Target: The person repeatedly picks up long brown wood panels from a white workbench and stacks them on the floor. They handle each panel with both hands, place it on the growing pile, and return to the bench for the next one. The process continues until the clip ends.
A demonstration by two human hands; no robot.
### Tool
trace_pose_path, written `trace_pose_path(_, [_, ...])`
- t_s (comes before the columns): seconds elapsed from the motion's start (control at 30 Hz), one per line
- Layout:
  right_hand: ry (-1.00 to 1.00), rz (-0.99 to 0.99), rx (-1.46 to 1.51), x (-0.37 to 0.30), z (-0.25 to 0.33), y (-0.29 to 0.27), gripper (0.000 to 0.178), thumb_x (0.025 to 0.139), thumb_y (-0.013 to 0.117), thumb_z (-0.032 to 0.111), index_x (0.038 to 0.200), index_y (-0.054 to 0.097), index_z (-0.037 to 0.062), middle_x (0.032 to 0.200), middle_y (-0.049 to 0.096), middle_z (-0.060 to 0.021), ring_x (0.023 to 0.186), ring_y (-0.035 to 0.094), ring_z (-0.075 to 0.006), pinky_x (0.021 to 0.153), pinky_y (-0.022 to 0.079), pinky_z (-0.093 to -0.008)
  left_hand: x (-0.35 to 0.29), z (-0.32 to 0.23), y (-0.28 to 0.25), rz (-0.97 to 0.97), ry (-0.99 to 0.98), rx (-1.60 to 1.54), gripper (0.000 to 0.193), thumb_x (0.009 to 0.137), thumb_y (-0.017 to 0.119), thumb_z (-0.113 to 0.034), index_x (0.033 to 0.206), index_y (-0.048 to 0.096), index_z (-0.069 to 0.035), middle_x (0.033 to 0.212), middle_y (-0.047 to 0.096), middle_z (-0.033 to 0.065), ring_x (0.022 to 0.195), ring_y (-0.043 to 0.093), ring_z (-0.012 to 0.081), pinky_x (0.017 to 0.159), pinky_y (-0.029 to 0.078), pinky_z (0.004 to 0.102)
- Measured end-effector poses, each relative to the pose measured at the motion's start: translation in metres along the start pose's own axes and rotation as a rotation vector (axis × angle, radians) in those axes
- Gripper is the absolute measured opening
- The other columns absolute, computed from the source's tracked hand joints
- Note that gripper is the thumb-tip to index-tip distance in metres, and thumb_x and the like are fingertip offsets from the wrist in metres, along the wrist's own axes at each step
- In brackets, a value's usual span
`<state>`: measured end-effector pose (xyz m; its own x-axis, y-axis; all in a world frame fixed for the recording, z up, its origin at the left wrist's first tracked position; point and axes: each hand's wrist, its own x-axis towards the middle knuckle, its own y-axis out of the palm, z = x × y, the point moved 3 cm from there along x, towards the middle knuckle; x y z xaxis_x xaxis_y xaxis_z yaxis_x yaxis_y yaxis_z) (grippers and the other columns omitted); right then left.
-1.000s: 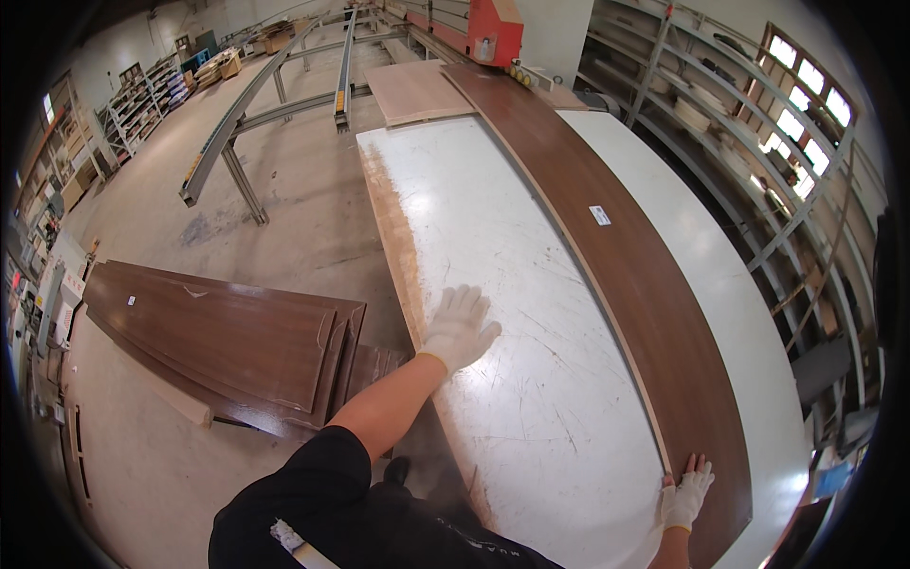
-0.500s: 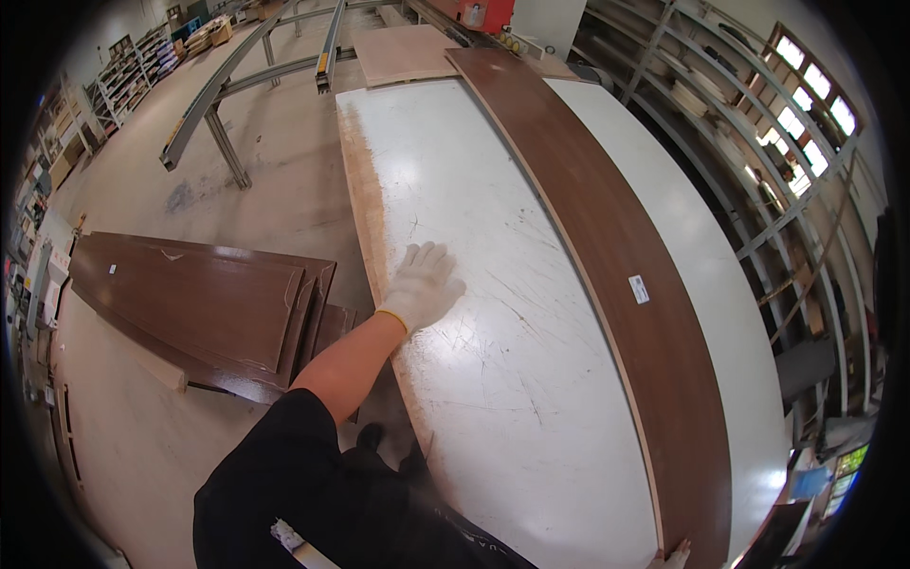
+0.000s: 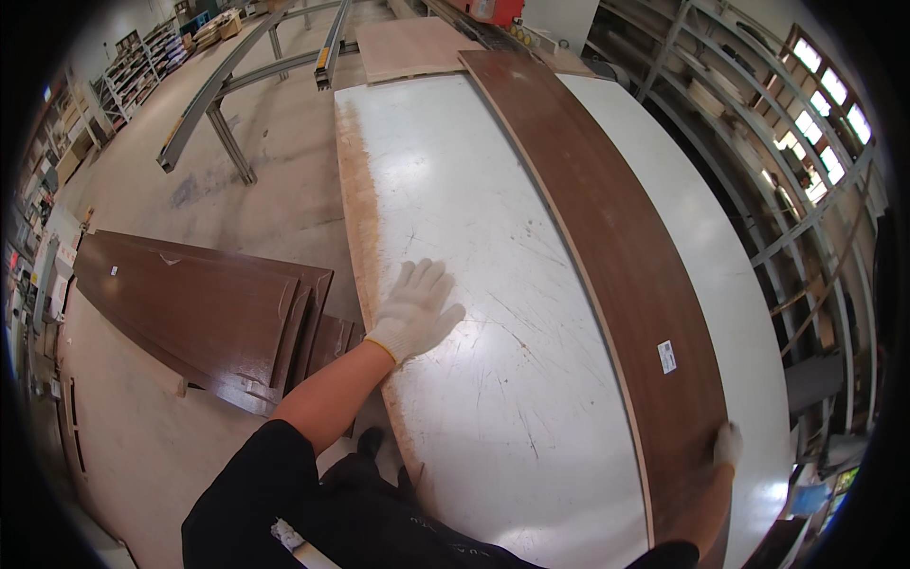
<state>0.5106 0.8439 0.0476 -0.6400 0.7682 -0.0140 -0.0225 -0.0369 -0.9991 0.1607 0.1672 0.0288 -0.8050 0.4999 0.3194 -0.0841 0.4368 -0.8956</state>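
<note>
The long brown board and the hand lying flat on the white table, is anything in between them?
No. In the head view only bare, scratched white table top lies between the left hand and the brown board; the right hand grips the board's near end.

You are looking at a bright, evenly lit scene. Daylight comes through the windows (image 3: 823, 87) high at the upper right, and they blow out nearly to white. The white surface (image 3: 474, 237) picks up a soft sheen without harsh glare, and your left hand (image 3: 414, 310) throws only a faint shadow on it. The fisheye bends the long brown panel (image 3: 607, 247) into a curve, and a black vignette rings the frame. Focus is crisp in the middle; the shelves (image 3: 133, 71) at the far left rim look soft and small.
</note>
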Motion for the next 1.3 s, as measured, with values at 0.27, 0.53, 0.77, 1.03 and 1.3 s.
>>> trace_pose_path(0.27, [-0.073,-0.207,0.093,0.122,0.255,0.017,0.053,0.107,0.052,0.041,0.134,0.069,-0.001,0.128,0.072,-0.026,0.121,0.067,-0.0433,0.104,0.051,-0.0528,0.006,-0.002,-0.004,-0.027,-0.018,-0.067,0.037,0.092,0.068,-0.028,0.118,0.062,-0.001,0.127,0.058,0.0177,0.118,0.053,0.0388,0.111,0.041,0.0502])
trace_pose_path(0.53, [-0.143,-0.241,0.13,-0.026,0.224,0.019,0.043,0.106,0.062,0.029,0.134,0.068,-0.0021,0.126,0.066,-0.0212,0.124,0.06,-0.0393,0.106,0.049,-0.0468,0.001,0.001,-0.012,-0.083,-0.038,-0.081,0.049,0.095,0.067,-0.029,0.131,0.057,0.002,0.142,0.053,0.0274,0.136,0.046,0.0498,0.123,0.032,0.0577])
trace_pose_path(0.77, [-0.066,-0.158,0.143,-0.244,0.122,0.039,0.032,0.1,0.064,0.012,0.126,0.067,-0.0045,0.122,0.065,-0.0213,0.119,0.06,-0.0417,0.102,0.05,-0.0491,0.011,0.021,-0.021,-0.122,0.087,-0.038,0.053,0.101,0.061,-0.031,0.141,0.053,0.003,0.151,0.048,0.0302,0.145,0.04,0.0505,0.126,0.026,0.06])
trace_pose_path(1.03, [-0.214,-0.124,-0.025,-0.294,0.16,0.006,0.033,0.094,0.065,0.007,0.126,0.07,-0.0017,0.128,0.068,-0.0232,0.123,0.061,-0.0444,0.109,0.049,-0.0511,0.121,0.057,0.009,0.171,0.156,0.09,0.063,0.103,0.057,-0.048,0.144,0.057,-0.001,0.159,0.048,0.0187,0.142,0.042,0.0405,0.123,0.032,0.0501])
trace_pose_path(1.3, [-0.421,0.036,0.211,-0.109,0.493,0.03,0.07,0.099,0.067,0.037,0.158,0.05,0.0025,0.15,0.059,-0.0168,0.144,0.05,-0.0327,0.121,0.041,-0.0448,0.268,0.064,0.067,0.217,0.117,0.127,0.066,0.106,0.048,-0.053,0.148,0.056,-0.003,0.159,0.049,0.0173,0.145,0.043,0.038,0.124,0.033,0.0483])
